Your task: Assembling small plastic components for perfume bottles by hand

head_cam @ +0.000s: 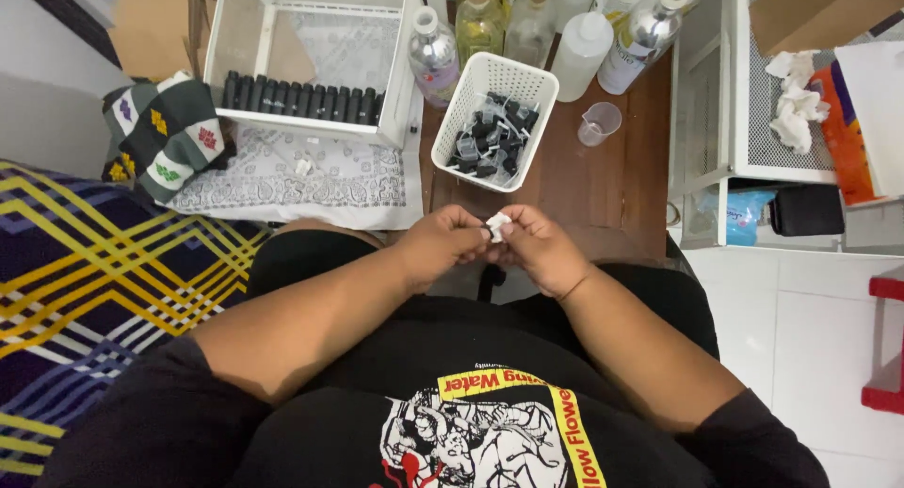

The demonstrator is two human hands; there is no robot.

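Head view: left hand (441,245) and right hand (539,250) pressed together over lap, both pinching small white piece (497,225), seemingly wiping or fitting it; next likely needs white basket (527,81) of black sprayer tops.

A low brown wooden table (603,182) carries a white perforated basket (493,121), a small clear measuring cup (599,122), several bottles (532,26), and a patterned white cloth (311,182) under a white wire crate (311,55).
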